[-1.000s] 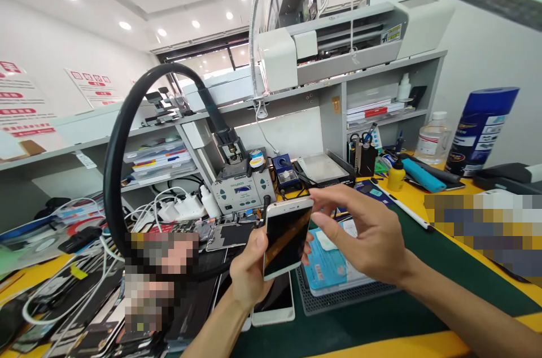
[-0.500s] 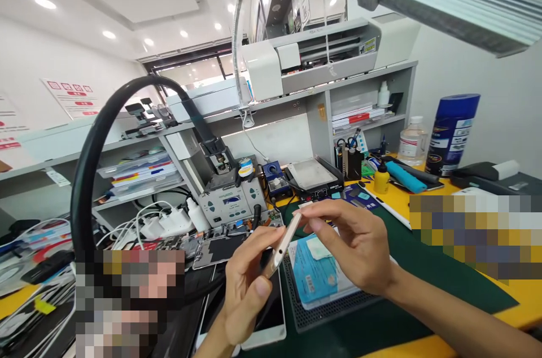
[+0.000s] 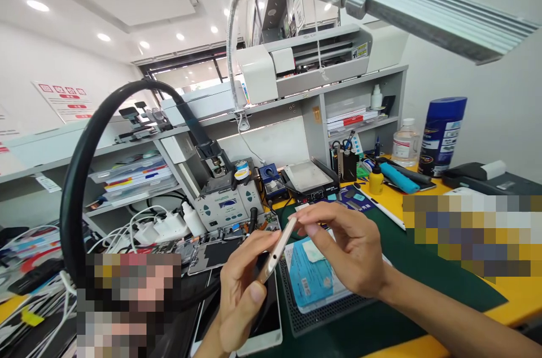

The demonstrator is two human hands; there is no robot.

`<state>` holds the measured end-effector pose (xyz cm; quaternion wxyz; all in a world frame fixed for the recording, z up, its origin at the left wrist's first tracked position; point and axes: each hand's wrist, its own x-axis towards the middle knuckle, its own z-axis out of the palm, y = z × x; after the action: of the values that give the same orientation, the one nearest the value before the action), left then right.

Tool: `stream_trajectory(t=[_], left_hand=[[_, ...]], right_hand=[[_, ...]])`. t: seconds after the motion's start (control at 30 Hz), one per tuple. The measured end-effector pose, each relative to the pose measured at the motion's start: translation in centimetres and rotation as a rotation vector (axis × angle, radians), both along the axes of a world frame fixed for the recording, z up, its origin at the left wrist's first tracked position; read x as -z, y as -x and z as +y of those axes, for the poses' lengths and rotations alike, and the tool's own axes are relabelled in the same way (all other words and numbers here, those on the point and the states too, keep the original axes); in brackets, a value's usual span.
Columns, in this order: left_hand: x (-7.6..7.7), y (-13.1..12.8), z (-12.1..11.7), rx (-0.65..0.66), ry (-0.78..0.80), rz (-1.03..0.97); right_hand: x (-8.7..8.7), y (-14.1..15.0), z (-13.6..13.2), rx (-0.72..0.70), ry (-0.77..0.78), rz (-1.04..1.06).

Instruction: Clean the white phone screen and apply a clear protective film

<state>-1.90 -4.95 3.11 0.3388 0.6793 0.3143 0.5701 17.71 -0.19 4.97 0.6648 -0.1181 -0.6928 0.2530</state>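
Note:
My left hand (image 3: 239,287) grips a slim gold phone (image 3: 279,249), thumb on one side and fingers on the other. The phone is tilted edge-on to me, a round port showing in its near end. At its upper end, the fingertips of my right hand (image 3: 353,248) are closed together on the phone's edge. Exactly how the right fingertips hold it is partly hidden. Below the hands lie a white-framed tablet (image 3: 276,336) and a blue and white packet (image 3: 301,276) on a black mesh pad (image 3: 302,321).
A green mat (image 3: 432,276) covers the yellow table (image 3: 519,307). Behind stand a grey control unit (image 3: 228,205), a flat heating plate (image 3: 307,174), a yellow bottle (image 3: 375,180) and a blue spray can (image 3: 442,138). A thick black hose (image 3: 70,194) arches at left; a lamp (image 3: 436,13) hangs above.
The whole view has shifted slightly, so the scene sits a little further left. Both hands keep nearly the same hold on the phone.

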Motion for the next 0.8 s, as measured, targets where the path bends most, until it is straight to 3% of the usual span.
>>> stream_trajectory(t=[0.37,0.8], left_hand=[[0.3,0.1,0.1,0.009,0.044,-0.021],[-0.2,-1.1,-0.1,0.041,0.165,-0.220]], right_hand=[[0.1,0.0,0.1,0.000,0.010,0.006],[0.1,0.0,0.2,-0.008,0.064,-0.026]])
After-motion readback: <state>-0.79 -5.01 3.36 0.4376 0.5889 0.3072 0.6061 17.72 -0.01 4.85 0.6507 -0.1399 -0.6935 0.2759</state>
